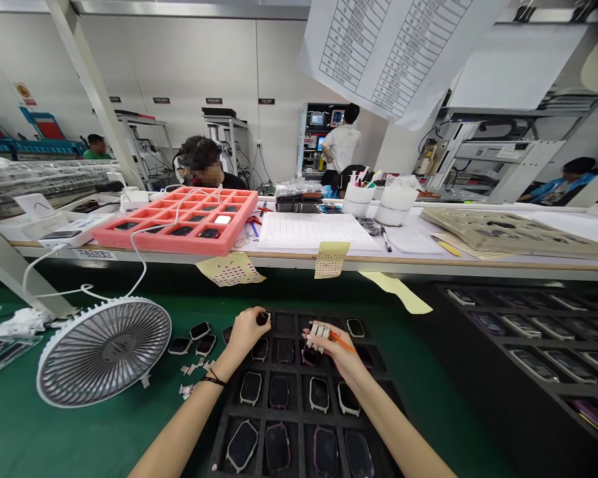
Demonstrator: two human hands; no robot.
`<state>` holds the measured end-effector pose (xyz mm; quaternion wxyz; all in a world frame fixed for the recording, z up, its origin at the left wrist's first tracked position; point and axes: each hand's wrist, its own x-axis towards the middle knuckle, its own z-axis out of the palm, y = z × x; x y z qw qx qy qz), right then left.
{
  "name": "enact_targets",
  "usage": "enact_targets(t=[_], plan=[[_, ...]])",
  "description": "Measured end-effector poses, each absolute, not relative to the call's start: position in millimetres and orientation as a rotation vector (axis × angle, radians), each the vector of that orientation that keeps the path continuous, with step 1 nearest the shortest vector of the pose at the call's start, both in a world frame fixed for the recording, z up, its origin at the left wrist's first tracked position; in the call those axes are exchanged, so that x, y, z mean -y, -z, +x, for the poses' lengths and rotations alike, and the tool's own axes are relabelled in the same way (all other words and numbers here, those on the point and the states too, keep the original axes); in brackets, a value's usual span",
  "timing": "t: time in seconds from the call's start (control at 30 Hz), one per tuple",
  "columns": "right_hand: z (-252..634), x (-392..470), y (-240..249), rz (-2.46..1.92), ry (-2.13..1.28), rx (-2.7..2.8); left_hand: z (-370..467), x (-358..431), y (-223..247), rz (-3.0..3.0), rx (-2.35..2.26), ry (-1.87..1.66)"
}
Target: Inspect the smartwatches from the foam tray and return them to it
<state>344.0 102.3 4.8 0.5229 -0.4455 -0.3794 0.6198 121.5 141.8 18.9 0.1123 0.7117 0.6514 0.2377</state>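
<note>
My left hand (249,333) is at the far left part of a black foam tray (264,415), its fingers closed on a dark watch case (262,318). My right hand (336,345) is over the tray's upper middle, fingers curled round a thin orange pen-like tool (343,341). White pieces (319,334) show at its fingertips; whether they are finger covers or held parts I cannot tell. Rectangular smartwatch cases (319,394) with dark screens lie in the tray's compartments. More watch cases (206,344) and small pale parts (192,366) lie on the green mat left of my left forearm.
A round grey fan (104,352) stands on the left, its white cable running up to the shelf. The shelf bears a pink compartment tray (179,222), papers (313,230) and a beige tray (518,229). Another black tray (523,398) of watches is at right. Other people sit or stand beyond.
</note>
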Motion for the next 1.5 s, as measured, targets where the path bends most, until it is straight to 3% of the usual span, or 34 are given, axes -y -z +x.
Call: enact_targets(t=[1.5], plan=[[347,-107,3,-1.08,-1.457,0.926,134,-145,-6,2.269,-2.141,-0.373]])
